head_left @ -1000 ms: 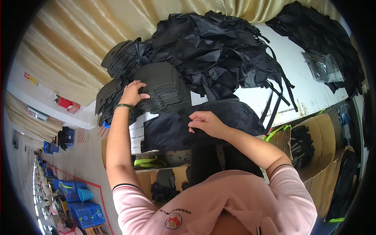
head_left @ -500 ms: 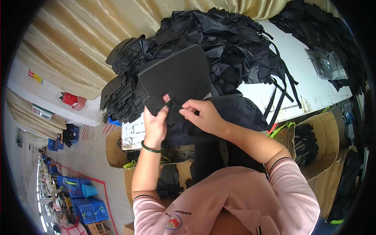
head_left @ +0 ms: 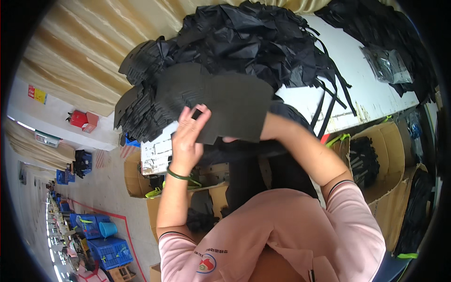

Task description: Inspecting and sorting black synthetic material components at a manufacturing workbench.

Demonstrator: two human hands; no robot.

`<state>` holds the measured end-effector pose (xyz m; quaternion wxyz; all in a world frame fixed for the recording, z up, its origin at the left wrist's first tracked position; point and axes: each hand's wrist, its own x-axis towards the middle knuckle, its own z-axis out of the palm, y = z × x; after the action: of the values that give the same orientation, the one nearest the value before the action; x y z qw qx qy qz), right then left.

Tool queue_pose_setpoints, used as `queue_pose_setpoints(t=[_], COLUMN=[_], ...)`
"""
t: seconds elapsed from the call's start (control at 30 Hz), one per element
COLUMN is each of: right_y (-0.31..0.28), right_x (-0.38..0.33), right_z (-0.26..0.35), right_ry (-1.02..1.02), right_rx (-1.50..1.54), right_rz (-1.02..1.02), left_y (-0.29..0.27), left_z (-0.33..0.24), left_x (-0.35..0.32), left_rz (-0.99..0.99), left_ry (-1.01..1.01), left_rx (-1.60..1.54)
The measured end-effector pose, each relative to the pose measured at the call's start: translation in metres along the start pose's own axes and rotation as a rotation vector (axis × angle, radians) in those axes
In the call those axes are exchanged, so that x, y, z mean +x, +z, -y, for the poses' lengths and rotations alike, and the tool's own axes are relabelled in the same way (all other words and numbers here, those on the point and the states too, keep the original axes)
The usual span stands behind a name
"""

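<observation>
One thin, dark grey panel with a rounded corner point(head_left: 240, 105) stands near the centre of the view, overlapping a stepped stack of similar dark grey sheets point(head_left: 183, 81) at its 10 o'clock. At the panel's 4 o'clock, the bare right hand point(head_left: 270, 126), blurred and partly hidden behind it, grasps its lower right part. At 8 o'clock, the bare left hand point(head_left: 189, 136) has its fingers extended and a little apart at the panel's left edge; whether they pinch it, I cannot tell. A dark green bangle point(head_left: 182, 176) circles that wrist. Fanned dark sheets point(head_left: 136, 107) lie at 9 o'clock. A crumpled heap of shiny black fabric point(head_left: 251, 40) covers the white, scuffed bench point(head_left: 352, 96) at 12 o'clock, its black straps point(head_left: 336, 69) trailing toward 3. More black fabric point(head_left: 376, 23) lies at 2 o'clock, just beside a clear plastic bag point(head_left: 389, 66). Between 3 and 4 o'clock, an open brown cardboard box point(head_left: 390, 148) holds black pieces point(head_left: 363, 160).
</observation>
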<state>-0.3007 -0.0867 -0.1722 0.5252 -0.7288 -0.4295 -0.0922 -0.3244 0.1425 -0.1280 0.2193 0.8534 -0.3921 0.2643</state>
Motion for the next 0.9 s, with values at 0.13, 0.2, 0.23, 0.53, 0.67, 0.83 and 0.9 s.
queue_pose_setpoints(t=[0.13, 0.2, 0.23, 0.53, 0.67, 0.83, 0.9], right_y=[-0.059, -0.062, -0.059, -0.047, -0.064, -0.067, -0.063], right_x=[-0.016, -0.021, -0.022, -0.116, -0.177, -0.190, -0.180], right_z=[0.041, 0.041, 0.039, -0.037, -0.067, -0.070, -0.071], right_ry=[0.405, 0.371, 0.541, 0.858, 1.076, 1.192, 1.152], right_rx=[1.071, 1.156, 1.029, 0.755, 0.395, 0.225, 0.227], right_rz=[0.080, 0.022, -0.140, -0.311, -0.271, -0.302, -0.300], left_y=[-0.020, -0.029, -0.029, -0.030, -0.037, -0.007, 0.003], left_z=[0.007, 0.011, 0.006, 0.034, 0.079, 0.119, 0.126], left_x=[0.007, 0.006, 0.005, -0.054, -0.124, -0.222, -0.241], left_rz=[-0.046, 0.060, 0.063, -0.854, -0.988, -0.776, -0.495], left_ry=[0.069, 0.114, 0.113, -0.702, -0.999, -1.329, -1.051], left_rx=[0.166, 0.221, 0.212, -0.872, -0.715, -0.533, 0.111])
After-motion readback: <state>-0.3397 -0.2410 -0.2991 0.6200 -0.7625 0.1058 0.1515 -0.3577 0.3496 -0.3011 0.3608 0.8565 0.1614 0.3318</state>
